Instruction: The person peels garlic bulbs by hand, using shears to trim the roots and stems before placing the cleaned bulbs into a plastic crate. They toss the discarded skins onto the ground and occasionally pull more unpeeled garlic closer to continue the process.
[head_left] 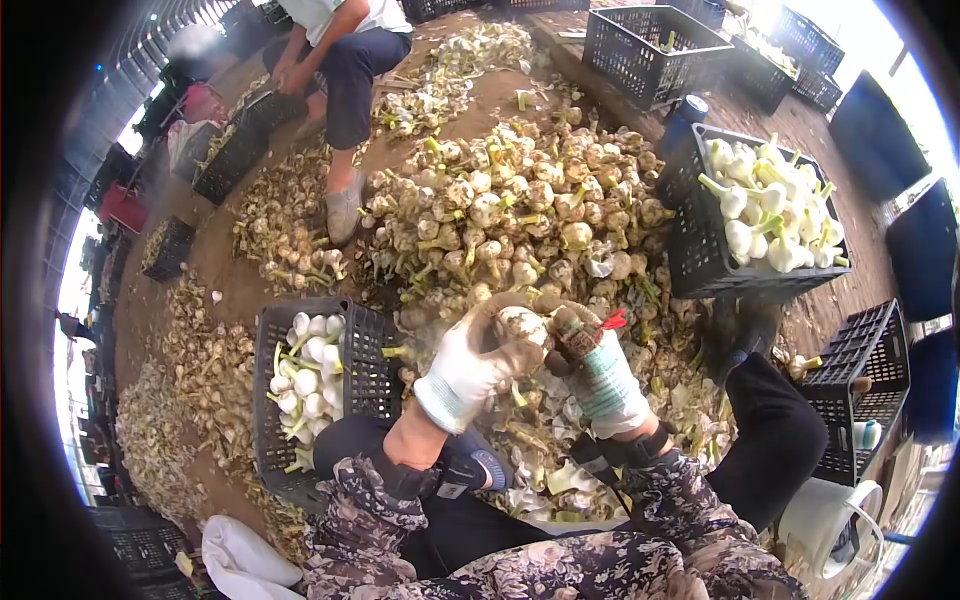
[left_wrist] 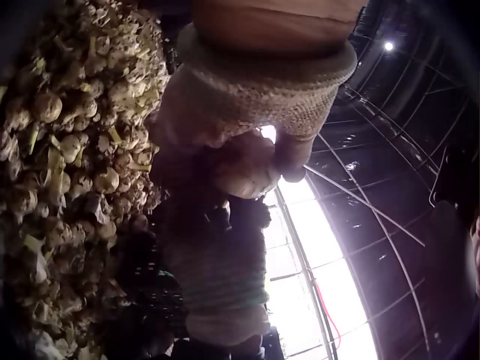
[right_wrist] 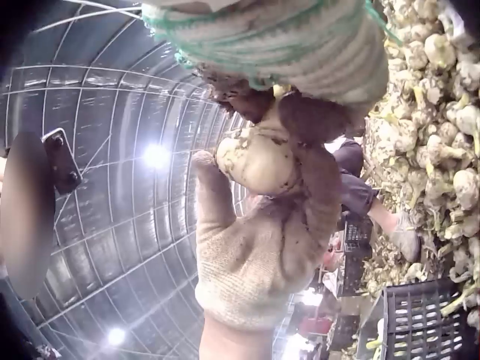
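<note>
A garlic bulb (head_left: 522,326) with dirt-specked skin is held up between both gloved hands, over the big heap of garlic (head_left: 500,200). My left hand (head_left: 470,350), in a white knit glove, cups the bulb, its fingers and thumb curled round the sides. My right hand (head_left: 600,375), in a white glove with green bands and soil-darkened fingers, pinches at the bulb's neck end. A red strip (head_left: 614,320) sticks out by the right fingers. In the right wrist view the garlic bulb (right_wrist: 262,161) looks pale, its dark-stained skin partly covered by fingers.
To the left stands a black crate (head_left: 350,370) of cleaned white garlic; another full crate (head_left: 690,220) is at the right. Peelings cover the ground between my legs. A white bucket (head_left: 815,520) sits at lower right. Across the heap another person (head_left: 350,60) is seated.
</note>
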